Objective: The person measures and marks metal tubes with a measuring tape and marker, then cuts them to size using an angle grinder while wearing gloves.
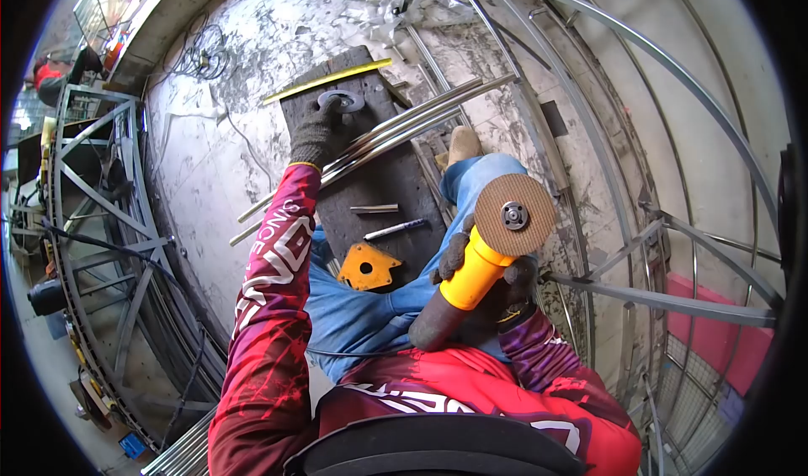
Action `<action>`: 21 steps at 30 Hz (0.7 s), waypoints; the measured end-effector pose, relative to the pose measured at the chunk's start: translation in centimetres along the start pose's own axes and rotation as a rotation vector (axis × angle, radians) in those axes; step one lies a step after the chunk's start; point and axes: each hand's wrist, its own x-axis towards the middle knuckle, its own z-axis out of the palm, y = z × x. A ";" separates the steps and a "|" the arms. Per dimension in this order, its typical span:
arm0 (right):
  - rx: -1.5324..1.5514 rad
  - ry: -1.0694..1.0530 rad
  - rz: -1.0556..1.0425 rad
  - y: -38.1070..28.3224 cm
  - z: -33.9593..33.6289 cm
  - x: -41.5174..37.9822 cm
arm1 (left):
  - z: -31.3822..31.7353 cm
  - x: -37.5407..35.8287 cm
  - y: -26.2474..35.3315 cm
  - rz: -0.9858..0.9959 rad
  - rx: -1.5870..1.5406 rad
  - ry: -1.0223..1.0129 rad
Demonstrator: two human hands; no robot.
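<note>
My left hand [317,131], in a dark work glove, reaches forward over a dark wooden board [337,211]. Its fingers are closed on the edge of a grey ring-shaped disc [347,100]. My right hand [454,257], also gloved, grips an angle grinder [475,278] with a yellow and dark body, held over my right leg. The brown cutting disc [530,202] on the grinder faces up. Several shiny metal tubes [404,127] lie across the board beside my left hand. Nearer to me on the board are a short tube piece [374,209], a marker [396,229] and an orange welding magnet [366,267].
A yellow strip [328,80] lies across the board's far end. Curved metal frames [623,30] stand on the right, and a steel truss [109,181] on the left. A coiled cable [202,51] lies on the floor. Another person [52,76] shows at far left.
</note>
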 end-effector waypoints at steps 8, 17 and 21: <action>-0.081 0.062 -0.011 0.8 0.8 0.4 | -3.1 -0.8 0.2 -0.265 0.191 -0.291; -0.054 -0.016 0.034 1.2 0.8 0.8 | -3.7 -8.3 0.7 -0.127 -0.161 0.495; -0.034 -0.016 0.018 1.5 0.6 0.5 | -4.3 -15.2 -14.3 -0.303 -0.024 0.593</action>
